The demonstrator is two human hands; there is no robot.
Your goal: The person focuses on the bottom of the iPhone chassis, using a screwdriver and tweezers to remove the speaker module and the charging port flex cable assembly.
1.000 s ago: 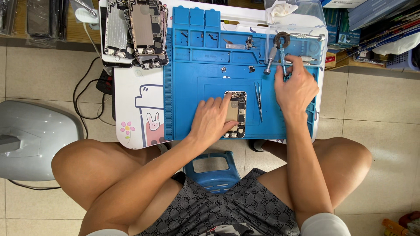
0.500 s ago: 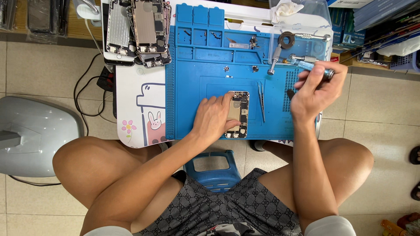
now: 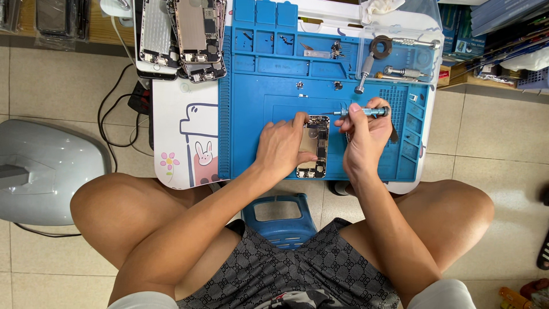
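Screwdriver (image 3: 366, 111) is in my right hand (image 3: 361, 137) now. A moment ago that hand was up by the tools at the far side of the blue mat (image 3: 251, 137); it has come back with the driver gripped tight, tip pointing left above the open phone (image 3: 314, 146). So I think I am set to work on a screw. My left hand (image 3: 283, 146) lies flat, pressing the phone's left side down. The phone sits mid-mat, well away from the table (image 3: 177, 143) edge, with bare mat all round it.
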